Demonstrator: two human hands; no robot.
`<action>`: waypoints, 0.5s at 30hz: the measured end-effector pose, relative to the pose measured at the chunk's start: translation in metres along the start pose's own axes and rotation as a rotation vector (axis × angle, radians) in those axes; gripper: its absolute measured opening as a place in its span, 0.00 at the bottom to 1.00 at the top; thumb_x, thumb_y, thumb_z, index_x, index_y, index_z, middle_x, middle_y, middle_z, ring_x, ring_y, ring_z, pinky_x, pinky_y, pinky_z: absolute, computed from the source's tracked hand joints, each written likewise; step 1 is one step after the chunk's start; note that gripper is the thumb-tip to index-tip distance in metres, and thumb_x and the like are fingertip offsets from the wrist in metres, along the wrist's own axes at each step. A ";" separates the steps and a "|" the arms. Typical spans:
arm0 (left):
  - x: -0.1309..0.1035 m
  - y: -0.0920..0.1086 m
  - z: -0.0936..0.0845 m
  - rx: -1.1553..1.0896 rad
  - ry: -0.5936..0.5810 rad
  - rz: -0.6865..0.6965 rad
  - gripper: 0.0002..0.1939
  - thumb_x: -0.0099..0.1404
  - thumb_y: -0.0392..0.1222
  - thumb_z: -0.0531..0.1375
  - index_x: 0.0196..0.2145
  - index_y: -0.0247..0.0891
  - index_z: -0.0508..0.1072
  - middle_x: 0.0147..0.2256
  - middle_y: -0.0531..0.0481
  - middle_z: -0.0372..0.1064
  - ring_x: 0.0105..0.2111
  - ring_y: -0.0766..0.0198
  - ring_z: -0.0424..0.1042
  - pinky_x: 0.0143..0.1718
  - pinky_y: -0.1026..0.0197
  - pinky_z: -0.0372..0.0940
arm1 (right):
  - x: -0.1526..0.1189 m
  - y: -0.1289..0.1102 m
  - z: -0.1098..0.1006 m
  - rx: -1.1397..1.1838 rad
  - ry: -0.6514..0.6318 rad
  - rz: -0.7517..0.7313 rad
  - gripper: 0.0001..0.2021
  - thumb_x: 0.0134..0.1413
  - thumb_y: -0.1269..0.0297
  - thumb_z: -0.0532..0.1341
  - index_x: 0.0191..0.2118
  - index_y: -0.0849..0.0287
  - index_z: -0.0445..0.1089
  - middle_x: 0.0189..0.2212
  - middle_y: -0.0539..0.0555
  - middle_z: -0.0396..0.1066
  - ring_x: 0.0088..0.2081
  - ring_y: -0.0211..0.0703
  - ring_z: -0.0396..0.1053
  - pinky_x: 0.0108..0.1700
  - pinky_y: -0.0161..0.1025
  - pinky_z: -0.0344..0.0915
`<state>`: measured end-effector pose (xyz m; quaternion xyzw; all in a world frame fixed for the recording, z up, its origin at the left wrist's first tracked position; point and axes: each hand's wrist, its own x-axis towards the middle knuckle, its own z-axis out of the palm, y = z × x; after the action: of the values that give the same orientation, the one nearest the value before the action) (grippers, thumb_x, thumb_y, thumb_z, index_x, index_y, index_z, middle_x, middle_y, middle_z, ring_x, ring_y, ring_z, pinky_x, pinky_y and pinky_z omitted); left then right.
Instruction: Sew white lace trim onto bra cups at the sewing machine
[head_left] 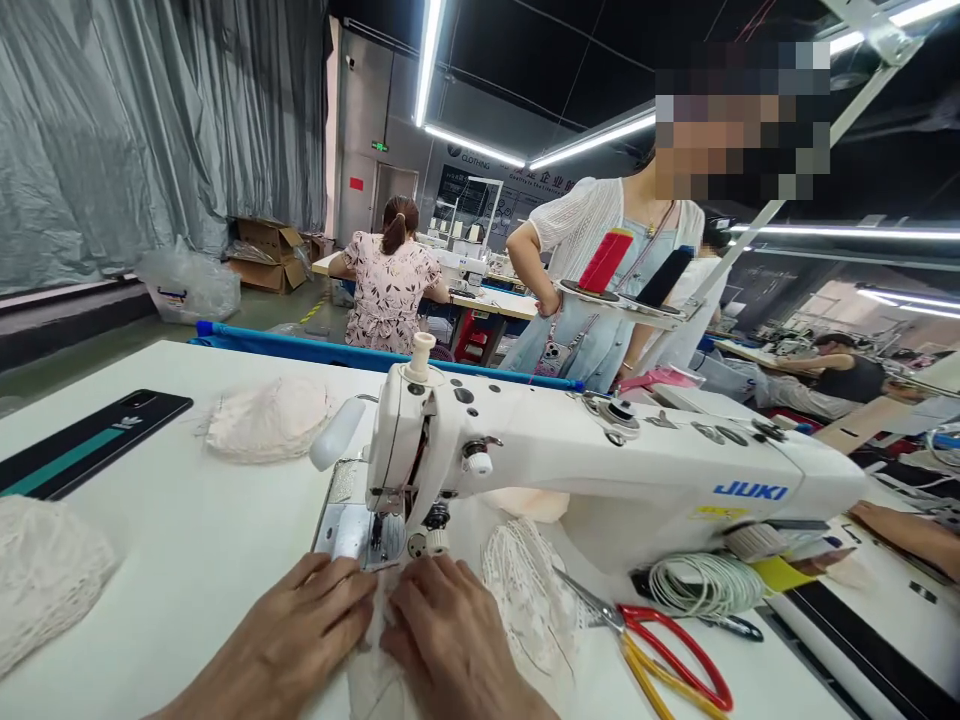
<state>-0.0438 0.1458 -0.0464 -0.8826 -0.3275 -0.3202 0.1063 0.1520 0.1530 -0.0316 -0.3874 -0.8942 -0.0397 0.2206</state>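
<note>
My left hand and my right hand lie close together in front of a white sewing machine. A thin whitish fabric runs between them toward the needle and presser foot. My left fingers press its left side down at the metal plate, and my right fingers are bent over its right side. Part of the fabric is hidden under my hands. Right of my right hand lies a white lace piece, with scissors with red and yellow handles beside it.
Cream lace cup-shaped pieces lie left, near a long black-and-teal case. A coiled pale cord sits under the machine's arm. Thread cones stand above. One person stands behind the machine; another sits farther back.
</note>
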 end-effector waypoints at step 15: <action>-0.016 -0.021 0.025 0.143 0.050 0.054 0.16 0.72 0.34 0.44 0.40 0.37 0.72 0.37 0.48 0.72 0.43 0.60 0.66 0.52 0.52 0.50 | 0.029 0.029 -0.009 0.158 -0.156 -0.059 0.17 0.55 0.77 0.59 0.50 0.58 0.66 0.46 0.56 0.72 0.48 0.48 0.70 0.46 0.38 0.69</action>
<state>-0.0544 0.1638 -0.0761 -0.8730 -0.3229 -0.3148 0.1858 0.1586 0.1904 -0.0144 -0.3440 -0.9201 0.0548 0.1790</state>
